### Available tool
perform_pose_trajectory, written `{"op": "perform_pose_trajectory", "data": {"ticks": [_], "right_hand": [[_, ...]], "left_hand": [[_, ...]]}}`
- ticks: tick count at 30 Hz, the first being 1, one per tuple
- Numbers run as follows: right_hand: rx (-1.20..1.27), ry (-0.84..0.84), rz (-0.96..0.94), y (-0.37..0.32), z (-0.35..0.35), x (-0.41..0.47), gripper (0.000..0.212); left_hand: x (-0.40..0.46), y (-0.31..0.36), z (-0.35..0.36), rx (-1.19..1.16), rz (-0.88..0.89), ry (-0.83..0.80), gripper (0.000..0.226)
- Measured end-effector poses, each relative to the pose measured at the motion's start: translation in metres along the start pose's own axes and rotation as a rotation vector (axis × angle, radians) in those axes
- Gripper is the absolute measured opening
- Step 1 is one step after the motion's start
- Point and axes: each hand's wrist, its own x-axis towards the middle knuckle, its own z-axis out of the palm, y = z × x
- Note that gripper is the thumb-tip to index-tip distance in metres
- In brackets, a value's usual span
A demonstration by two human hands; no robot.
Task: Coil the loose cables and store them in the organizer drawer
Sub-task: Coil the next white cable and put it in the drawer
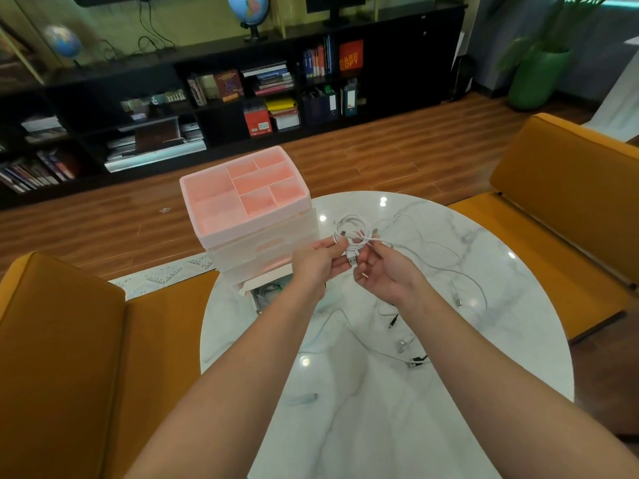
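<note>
I hold a white cable coil (350,227) above the round marble table (518,305). My left hand (318,262) pinches the coil's left side. My right hand (383,271) grips the cable's tail at the coil's lower right, and a USB plug (352,261) hangs between my hands. The pink and white organizer (242,202) stands at the table's far left edge. Its bottom drawer (262,293) is pulled out, with white cables inside, partly hidden by my left forearm. Loose white cables (446,267) with metal plugs lie on the table to the right.
Orange sofa seats (570,188) flank the table on both sides. More cable ends (406,344) and a connector (309,397) lie near my forearms. A dark bookshelf (242,91) runs along the far wall, and a green planter (537,77) stands at the back right.
</note>
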Motion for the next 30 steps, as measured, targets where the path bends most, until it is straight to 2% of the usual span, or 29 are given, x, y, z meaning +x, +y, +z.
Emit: {"op": "perform_pose_trajectory", "data": {"ticks": [4,7,12,17,30], "right_hand": [[0.048,-0.127,0.028,-0.005,0.002,-0.008,0.021],[-0.003,-0.115,-0.039,-0.006,0.009,-0.010,0.010],[-0.207,-0.100,-0.113,-0.008,0.015,-0.010,0.007],[-0.426,-0.108,-0.034,-0.005,0.004,-0.012,0.046],[-0.821,-0.138,0.099,-0.011,-0.022,-0.015,0.043]], "left_hand": [[0.002,-0.001,0.000,0.001,0.019,0.015,0.030],[0.004,0.001,0.000,0.019,0.028,0.051,0.034],[0.005,0.001,0.000,0.046,0.031,0.069,0.035],[0.009,0.011,-0.006,0.011,0.084,0.108,0.023],[0.031,0.025,-0.023,0.215,0.180,0.276,0.020]]}}
